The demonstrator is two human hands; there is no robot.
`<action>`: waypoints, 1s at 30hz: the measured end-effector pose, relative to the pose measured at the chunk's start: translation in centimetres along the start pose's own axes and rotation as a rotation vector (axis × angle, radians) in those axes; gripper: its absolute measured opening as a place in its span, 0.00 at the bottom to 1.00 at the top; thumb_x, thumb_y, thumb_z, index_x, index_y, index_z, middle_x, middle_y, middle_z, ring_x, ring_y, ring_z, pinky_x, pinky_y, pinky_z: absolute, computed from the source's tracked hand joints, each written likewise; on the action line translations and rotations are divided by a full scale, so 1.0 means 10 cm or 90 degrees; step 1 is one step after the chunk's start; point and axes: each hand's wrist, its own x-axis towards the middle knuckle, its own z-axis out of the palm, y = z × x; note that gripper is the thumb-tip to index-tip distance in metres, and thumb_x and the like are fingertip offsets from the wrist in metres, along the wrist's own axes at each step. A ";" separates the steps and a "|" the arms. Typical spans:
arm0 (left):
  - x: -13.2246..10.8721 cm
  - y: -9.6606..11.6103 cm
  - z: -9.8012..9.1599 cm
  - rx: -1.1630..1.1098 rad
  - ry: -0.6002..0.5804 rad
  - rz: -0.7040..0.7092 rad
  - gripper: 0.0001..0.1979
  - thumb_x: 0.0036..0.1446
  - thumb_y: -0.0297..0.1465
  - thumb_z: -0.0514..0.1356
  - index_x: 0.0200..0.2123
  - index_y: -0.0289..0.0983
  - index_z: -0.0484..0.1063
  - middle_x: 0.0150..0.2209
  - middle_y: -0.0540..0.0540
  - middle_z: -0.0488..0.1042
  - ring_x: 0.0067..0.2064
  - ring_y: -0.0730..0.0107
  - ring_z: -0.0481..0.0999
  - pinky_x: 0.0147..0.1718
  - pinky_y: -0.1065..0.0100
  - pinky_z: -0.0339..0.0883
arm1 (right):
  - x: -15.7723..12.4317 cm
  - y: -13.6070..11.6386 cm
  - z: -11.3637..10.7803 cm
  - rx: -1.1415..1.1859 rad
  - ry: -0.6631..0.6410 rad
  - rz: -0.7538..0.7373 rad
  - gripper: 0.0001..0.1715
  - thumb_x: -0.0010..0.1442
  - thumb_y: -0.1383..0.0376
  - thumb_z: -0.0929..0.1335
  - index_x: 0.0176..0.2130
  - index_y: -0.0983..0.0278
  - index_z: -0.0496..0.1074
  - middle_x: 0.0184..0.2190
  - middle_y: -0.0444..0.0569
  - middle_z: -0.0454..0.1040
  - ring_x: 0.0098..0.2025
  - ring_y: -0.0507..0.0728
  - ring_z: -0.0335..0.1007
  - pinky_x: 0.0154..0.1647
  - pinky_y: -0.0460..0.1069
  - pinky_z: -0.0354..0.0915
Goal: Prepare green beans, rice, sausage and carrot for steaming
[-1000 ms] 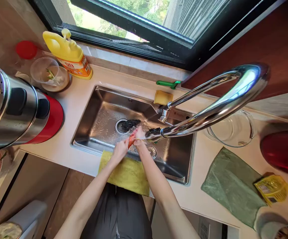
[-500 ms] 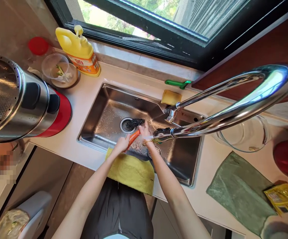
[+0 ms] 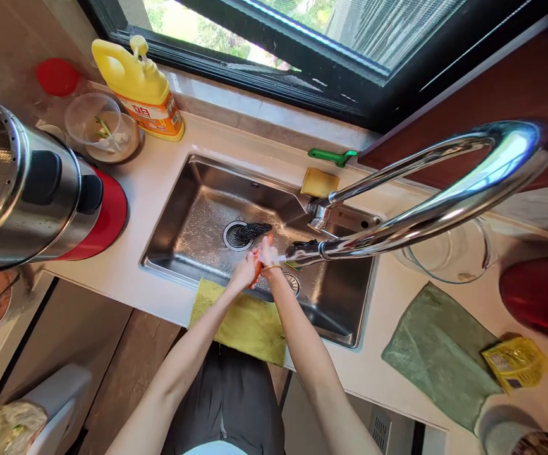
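The left hand (image 3: 243,272) wraps its fingers round the carrot (image 3: 257,269), axis roughly one-to-seven o'clock; the right hand (image 3: 268,252) adjoins it toward two o'clock, finger closure unclear.

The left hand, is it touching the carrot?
Touching. The head view shows the left hand gripping the carrot, with no gap between them.

The sink (image 3: 193,221) sits in the table (image 3: 145,196) — bottle (image 3: 138,88) behind at left, sponge (image 3: 320,182) beside the faucet (image 3: 397,232), cloth (image 3: 439,354) at right — towel (image 3: 236,325) over the front edge.
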 end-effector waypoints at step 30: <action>0.26 0.24 0.56 -0.473 -0.456 0.110 0.28 0.63 0.46 0.47 0.51 0.30 0.71 0.40 0.35 0.79 0.42 0.57 0.79 0.45 0.57 0.70 | -0.66 0.07 -0.97 0.374 0.207 0.025 0.19 0.64 0.61 0.61 0.22 0.60 0.64 0.24 0.44 0.76 0.36 0.51 0.77 0.46 0.49 0.72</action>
